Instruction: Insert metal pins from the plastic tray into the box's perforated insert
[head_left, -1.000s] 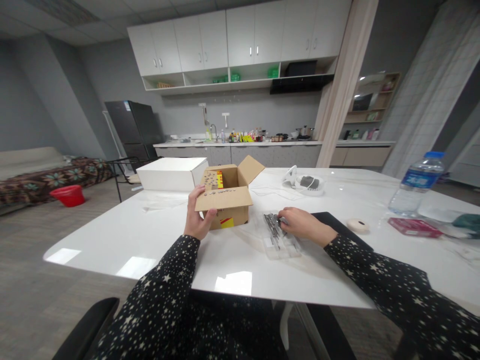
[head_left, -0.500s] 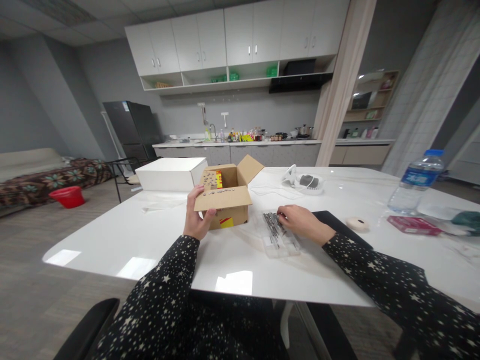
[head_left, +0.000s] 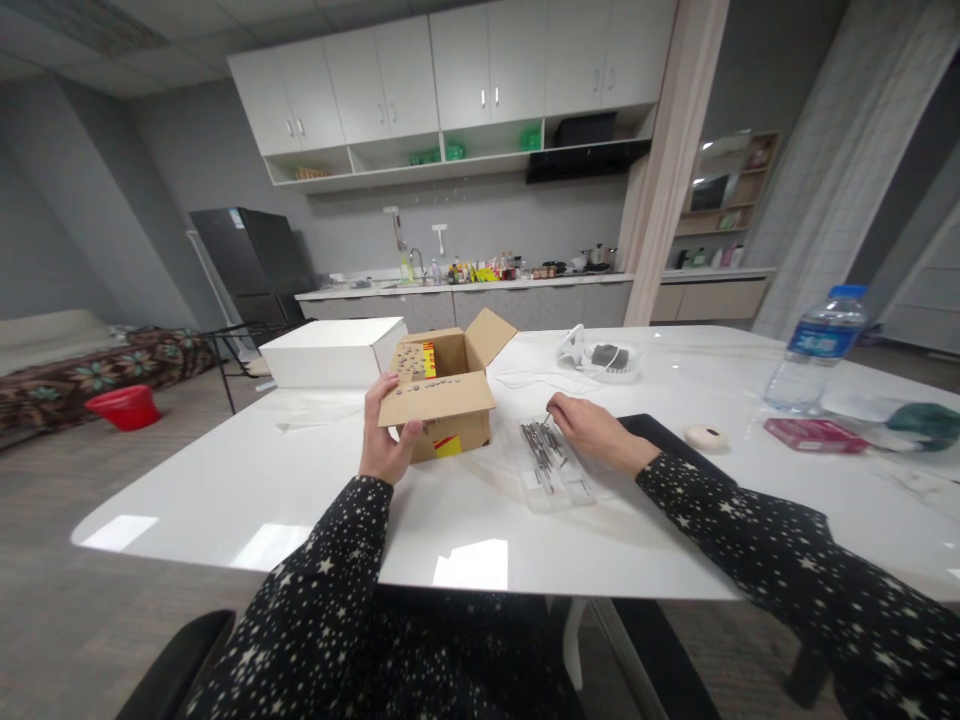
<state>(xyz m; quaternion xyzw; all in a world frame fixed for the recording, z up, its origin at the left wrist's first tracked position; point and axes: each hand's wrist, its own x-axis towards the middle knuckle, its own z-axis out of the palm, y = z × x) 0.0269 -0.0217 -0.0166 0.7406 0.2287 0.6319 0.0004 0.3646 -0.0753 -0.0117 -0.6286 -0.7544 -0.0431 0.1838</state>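
Observation:
My left hand (head_left: 388, 432) grips the near left corner of an open cardboard box (head_left: 471, 432), thumb on the front and fingers over the flap. Several round metal heads (head_left: 415, 388) dot the box's flaps. Just above a clear plastic case (head_left: 559, 497), my right hand (head_left: 586, 427) is closed in a pinch. A thin metal screw (head_left: 547, 416) pokes out from its fingertips, small and partly hidden. Long metal screws (head_left: 540, 455) lie heaped inside the case, to the right of the box.
Behind the cardboard box sits a white box (head_left: 330, 352). A white corded device (head_left: 600, 358) stands farther back. To the right are a black flat pad (head_left: 660, 440), a round cream object (head_left: 705, 437), a pink box (head_left: 814, 436) and a water bottle (head_left: 817, 350).
My right hand has lifted slightly from the screws in the case, and a thin screw now shows at its fingertips. My left hand keeps its hold on the box. The view has shifted a little.

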